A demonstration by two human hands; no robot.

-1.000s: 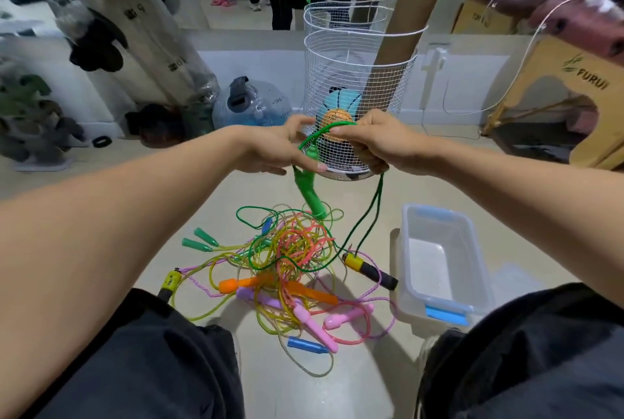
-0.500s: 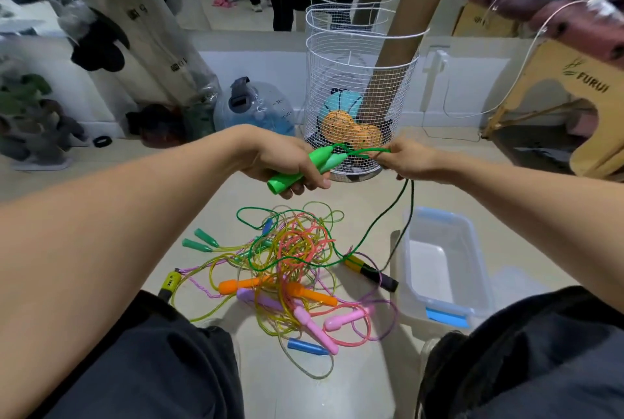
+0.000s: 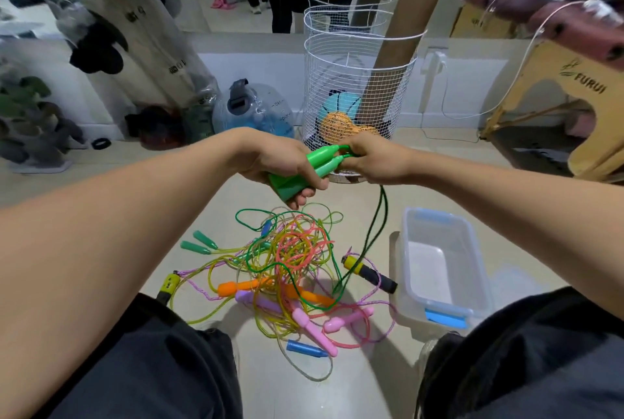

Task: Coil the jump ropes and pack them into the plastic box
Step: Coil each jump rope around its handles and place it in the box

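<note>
The left hand (image 3: 287, 163) clasps both bright green plastic rope handles (image 3: 312, 165) together, so coiling starts evenly; the right hand (image 3: 374, 162) pinches the thin dark green cord (image 3: 378, 216) at their tips.

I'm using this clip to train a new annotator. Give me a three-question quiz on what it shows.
1. True or false: the plastic box already holds a coiled rope.
2. What does the left hand grip? A) two green handles B) a pink handle C) the wire basket
3. Fill in: the green cord hangs down from the ___ hand.

Key: 1. False, it holds no rope. 2. A, the green handles. 3. Right; the right hand holds the cord by the handle tips.
</note>
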